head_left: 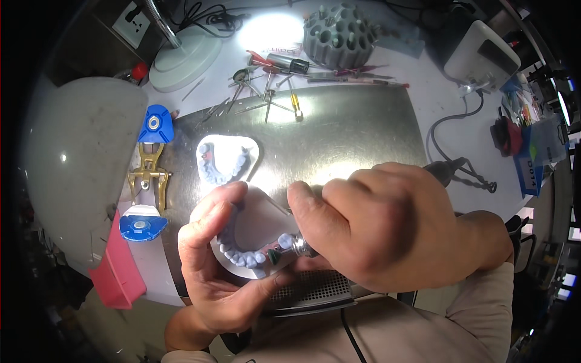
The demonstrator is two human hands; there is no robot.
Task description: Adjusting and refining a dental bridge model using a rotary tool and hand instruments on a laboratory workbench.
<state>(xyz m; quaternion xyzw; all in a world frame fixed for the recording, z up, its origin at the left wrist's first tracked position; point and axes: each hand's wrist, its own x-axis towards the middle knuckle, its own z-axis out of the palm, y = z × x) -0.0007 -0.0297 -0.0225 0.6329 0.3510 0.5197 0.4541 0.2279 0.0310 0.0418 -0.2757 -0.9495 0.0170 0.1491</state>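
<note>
My left hand (209, 260) is closed around a dental model (259, 215) with a white base and a blue-grey arch of teeth. Gripped in my right hand (387, 224) is a rotary handpiece (442, 172), its metal nose (301, 245) coming out below the fingers. A dark green bur tip (274, 256) sits against or very near the reddish-pink gap in the tooth row; contact cannot be made out. Just beyond my left fingers lies a second dental model (229, 158), white with blue-grey teeth and a pink patch.
A brass articulator (148, 172) with blue plates stands at left, beside a clear domed shield (78, 175) and a pink tray (118, 266). Several burs and tools (266, 91) lie behind the metal sheet (339, 121). A grey bur holder (340, 36) and lamp base (184, 60) stand at the back.
</note>
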